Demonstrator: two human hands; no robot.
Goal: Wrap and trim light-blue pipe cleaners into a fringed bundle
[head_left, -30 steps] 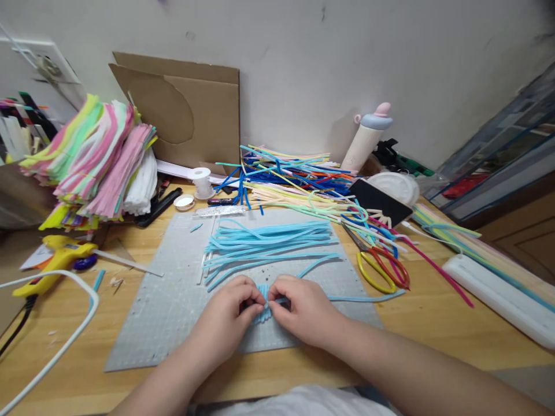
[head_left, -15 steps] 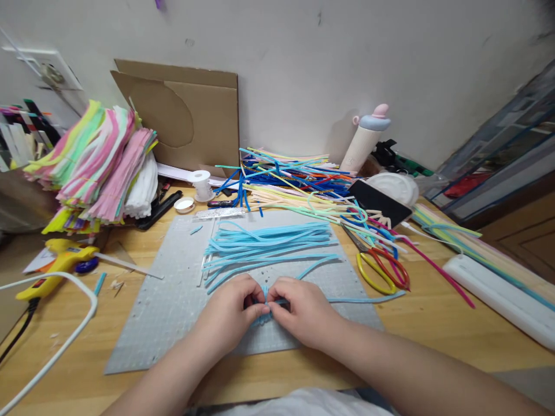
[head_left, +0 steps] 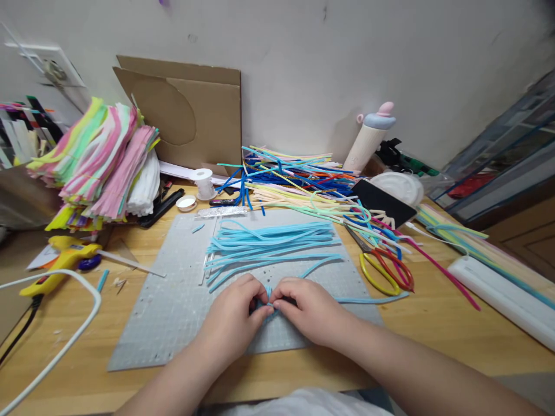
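Observation:
Above the grey cutting mat (head_left: pixel 160 312), my left hand (head_left: pixel 238 306) and my right hand (head_left: pixel 303 306) meet, thumbs and fingertips pinched on a small bunch of light blue pipe cleaners (head_left: pixel 269 292). Fingers cover most of that bunch, so its shape is hard to make out. From under my right hand a blue strand (head_left: pixel 373 300) runs off to the right past the mat's edge. Just beyond my hands lies a loose pile of light blue pipe cleaners (head_left: pixel 273 237), partly over a clear ruler (head_left: pixel 206 268).
Scissors (head_left: pixel 379 274) lie right of the mat, below a heap of coloured pipe cleaners (head_left: pixel 295 173). At left are a yellow glue gun (head_left: pixel 65 257) and a white cable (head_left: pixel 97 297). A power strip (head_left: pixel 498 300) sits at right. Cardboard (head_left: pixel 208 115) leans on the wall.
The whole view has shifted slightly. My thumbs and fingertips have moved a little on the blue bunch, with both hands still pinching it. The surrounding things stay in place.

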